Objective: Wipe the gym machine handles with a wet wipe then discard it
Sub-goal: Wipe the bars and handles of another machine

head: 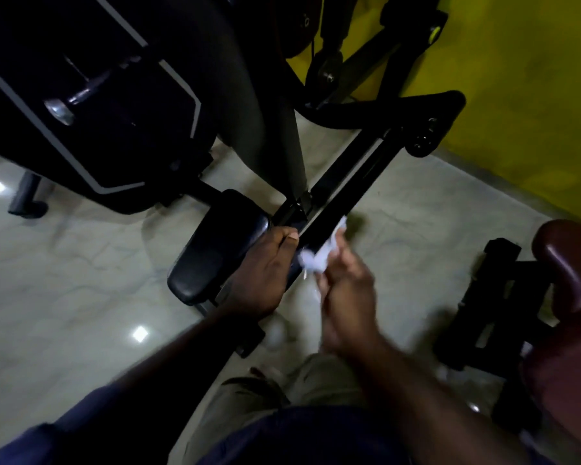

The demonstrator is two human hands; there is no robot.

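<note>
Head view, centre of the frame: wiping stage of the task, in progress. One wet wipe [316, 258], white and crumpled, lies against the near end of one long black handle bar [344, 182] that runs diagonally from centre toward the upper right. The right hand [346, 297] pinches the wipe between fingers and thumb and presses it to the bar; this hand is smeared by motion blur, so the exact lay of its fingers cannot be told. The left hand [265, 273], just left of the wipe, has its fingers curled, apparently round the bar's near end beside one black pad [215, 243]; whether it closes on the bar or on the pad's edge is not certain.

Progress, as a judgement: the wipe is at the bar's lower end, so the stretch toward the upper right probably remains to be wiped; any other handles cannot be assessed; discarding is not yet done, and no bin is in view.

Count: two hands, one wipe, one bar under the wipe, one black pad, one maroon seat [571, 263] at the right edge; yellow wall [517, 78] at upper right, pale glossy floor [81, 280] below.
</note>
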